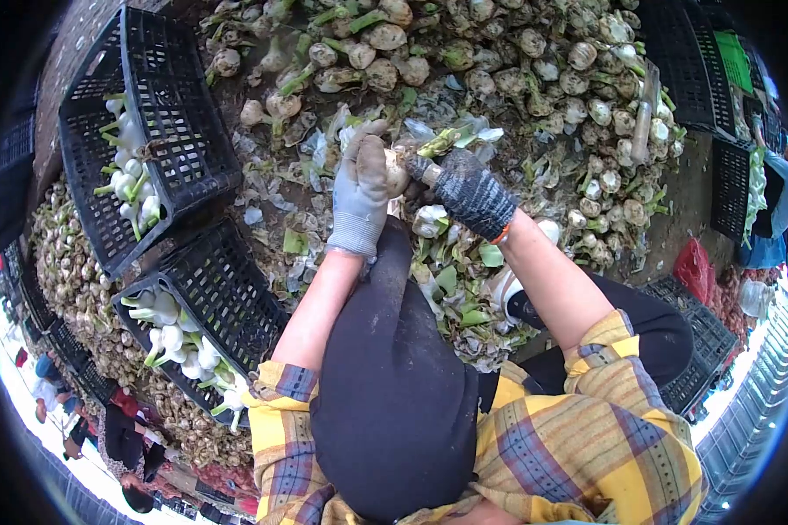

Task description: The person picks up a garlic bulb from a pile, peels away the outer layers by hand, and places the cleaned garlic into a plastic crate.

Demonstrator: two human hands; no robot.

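My left hand (pixel 362 188), in a soiled light-grey glove, is closed around a garlic bulb (pixel 397 172). Close against the bulb is my right hand (pixel 475 194), in a dark-grey knit glove with an orange cuff edge. Its fingers are curled, with a short brownish piece between them that I cannot make out. A green garlic stalk (pixel 439 143) shows just above the right fingers. Peeled skins and leaf scraps (pixel 446 280) lie beneath both hands, and a whitish garlic bulb (pixel 430 221) sits among them.
Unpeeled garlic (pixel 499 52) is heaped ahead and to the right, with a wooden-handled tool (pixel 645 114) on it. At left, a black crate (pixel 179 105) and a second black crate (pixel 228 289) hold cleaned white bulbs. Other people (pixel 127 429) are at far lower left.
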